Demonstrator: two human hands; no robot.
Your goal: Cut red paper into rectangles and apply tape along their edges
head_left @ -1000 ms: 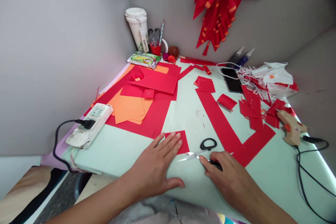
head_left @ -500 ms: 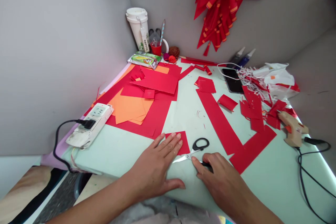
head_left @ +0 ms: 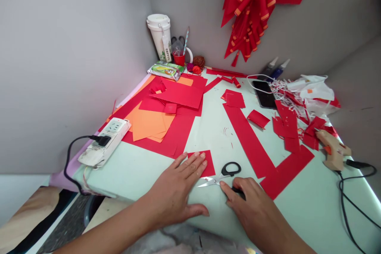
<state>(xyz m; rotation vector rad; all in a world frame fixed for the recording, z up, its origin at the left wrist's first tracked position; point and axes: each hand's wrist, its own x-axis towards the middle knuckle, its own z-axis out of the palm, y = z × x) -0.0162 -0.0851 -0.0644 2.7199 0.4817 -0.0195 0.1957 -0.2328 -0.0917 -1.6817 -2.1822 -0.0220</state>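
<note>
My left hand (head_left: 181, 184) lies flat, fingers stretched out, on a small red paper piece (head_left: 210, 162) near the table's front edge. Part of that paper is hidden under the fingers. My right hand (head_left: 250, 200) is closed around one handle of a pair of scissors (head_left: 220, 179). Their other black loop stands free above the hand, and the blades are slightly apart, pointing left toward the paper's lower edge. Beyond my left hand lie a large red sheet (head_left: 181, 131) and several orange paper sheets (head_left: 147, 125).
A power strip (head_left: 105, 143) with a plug sits at the left edge. Long red strips (head_left: 250, 143) and scraps (head_left: 287, 123) lie to the right, near a glue gun (head_left: 333, 149) and a phone (head_left: 264, 94). A coffee cup (head_left: 159, 35) stands at the back; red paper firecrackers (head_left: 253, 12) hang above.
My right hand has shifted slightly right with the scissors, drawing the blades a little away from my left hand. The left hand stays on the paper. The view has tilted slightly.
</note>
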